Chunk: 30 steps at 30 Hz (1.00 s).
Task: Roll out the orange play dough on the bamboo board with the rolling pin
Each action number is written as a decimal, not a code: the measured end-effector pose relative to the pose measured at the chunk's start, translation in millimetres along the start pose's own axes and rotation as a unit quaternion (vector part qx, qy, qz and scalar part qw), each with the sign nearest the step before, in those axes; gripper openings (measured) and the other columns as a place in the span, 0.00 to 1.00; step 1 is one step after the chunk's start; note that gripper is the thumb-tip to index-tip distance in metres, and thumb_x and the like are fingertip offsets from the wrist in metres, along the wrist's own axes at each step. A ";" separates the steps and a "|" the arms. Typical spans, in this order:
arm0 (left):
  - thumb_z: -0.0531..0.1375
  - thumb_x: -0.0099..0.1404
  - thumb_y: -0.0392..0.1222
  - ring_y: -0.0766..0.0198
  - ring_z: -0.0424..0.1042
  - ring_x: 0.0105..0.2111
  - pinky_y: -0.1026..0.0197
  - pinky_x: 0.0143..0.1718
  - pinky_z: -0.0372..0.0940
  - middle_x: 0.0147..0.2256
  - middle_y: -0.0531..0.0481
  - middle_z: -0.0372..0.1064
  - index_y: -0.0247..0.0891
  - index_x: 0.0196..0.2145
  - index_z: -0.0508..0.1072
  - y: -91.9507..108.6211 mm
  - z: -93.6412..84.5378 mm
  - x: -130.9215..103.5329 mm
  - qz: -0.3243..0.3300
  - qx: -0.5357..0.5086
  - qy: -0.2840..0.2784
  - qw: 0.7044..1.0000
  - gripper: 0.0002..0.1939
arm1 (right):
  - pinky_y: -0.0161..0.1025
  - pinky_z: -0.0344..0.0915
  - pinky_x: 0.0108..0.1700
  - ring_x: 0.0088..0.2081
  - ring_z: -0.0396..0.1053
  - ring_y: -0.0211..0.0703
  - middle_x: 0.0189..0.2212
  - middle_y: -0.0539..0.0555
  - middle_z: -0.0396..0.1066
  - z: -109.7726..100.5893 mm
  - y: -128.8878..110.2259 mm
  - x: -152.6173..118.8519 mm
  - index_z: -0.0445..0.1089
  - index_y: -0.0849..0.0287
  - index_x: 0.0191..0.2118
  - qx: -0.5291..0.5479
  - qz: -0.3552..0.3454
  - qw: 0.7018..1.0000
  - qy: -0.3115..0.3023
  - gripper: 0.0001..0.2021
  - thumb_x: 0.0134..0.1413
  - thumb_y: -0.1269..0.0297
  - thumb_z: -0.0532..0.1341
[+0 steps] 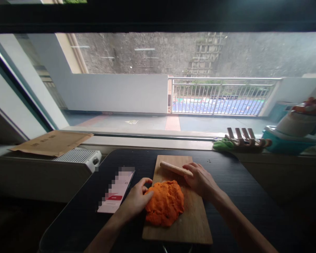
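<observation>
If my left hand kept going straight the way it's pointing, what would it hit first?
Most likely the orange dough: your left hand points across its upper edge, and the thumb seems to touch it, though depth is unclear.

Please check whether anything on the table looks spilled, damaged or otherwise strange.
The dough looks cracked, with a ragged edge, so it seems uneven. Small specks, perhaps crumbs, lie on the table beyond the right hand, off the board. I see nothing clearly broken.
</observation>
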<state>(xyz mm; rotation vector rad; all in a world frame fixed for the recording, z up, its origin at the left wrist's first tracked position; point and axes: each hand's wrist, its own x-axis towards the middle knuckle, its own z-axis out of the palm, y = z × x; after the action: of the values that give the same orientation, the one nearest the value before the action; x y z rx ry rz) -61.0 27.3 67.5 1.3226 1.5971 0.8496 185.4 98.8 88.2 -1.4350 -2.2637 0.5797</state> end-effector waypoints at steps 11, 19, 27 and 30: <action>0.56 0.59 0.44 0.54 0.71 0.41 0.50 0.46 0.65 0.39 0.45 0.71 0.39 0.40 0.75 3.3 -3.6 -6.1 0.156 0.209 0.153 0.953 0.13 | 0.40 0.59 0.46 0.43 0.62 0.44 0.41 0.55 0.67 4.6 24.3 -8.1 0.68 0.58 0.42 -0.081 -0.056 0.995 -0.030 0.11 0.58 0.71 0.51; 0.46 0.67 0.44 0.49 0.63 0.57 0.42 0.57 0.58 0.54 0.39 0.67 0.31 0.52 0.70 -6.4 9.6 -0.6 0.233 0.398 0.163 0.872 0.23 | 0.37 0.61 0.42 0.46 0.64 0.42 0.43 0.52 0.68 18.3 -9.0 -14.2 0.70 0.53 0.43 -0.076 -0.161 0.982 -0.055 0.13 0.52 0.71 0.56; 0.43 0.70 0.43 0.47 0.57 0.61 0.37 0.59 0.52 0.59 0.36 0.60 0.27 0.57 0.64 -3.7 15.3 47.4 0.168 0.490 0.178 0.837 0.25 | 0.55 0.49 0.61 0.61 0.54 0.56 0.59 0.63 0.60 61.6 -21.4 50.3 0.60 0.63 0.59 -0.123 -0.029 0.991 0.031 0.24 0.64 0.56 0.46; 0.43 0.69 0.44 0.49 0.57 0.61 0.39 0.60 0.51 0.59 0.38 0.61 0.29 0.57 0.65 -6.8 13.2 41.2 0.175 0.492 0.159 0.838 0.25 | 0.54 0.45 0.63 0.65 0.47 0.56 0.62 0.63 0.57 67.7 -18.1 35.3 0.59 0.65 0.61 -0.134 -0.027 0.990 0.022 0.25 0.64 0.56 0.47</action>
<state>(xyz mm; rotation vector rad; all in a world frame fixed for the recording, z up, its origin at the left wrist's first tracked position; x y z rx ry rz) -53.8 65.9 48.2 2.3428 2.2258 0.4281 121.8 115.0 45.2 -1.4842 -2.4075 0.2308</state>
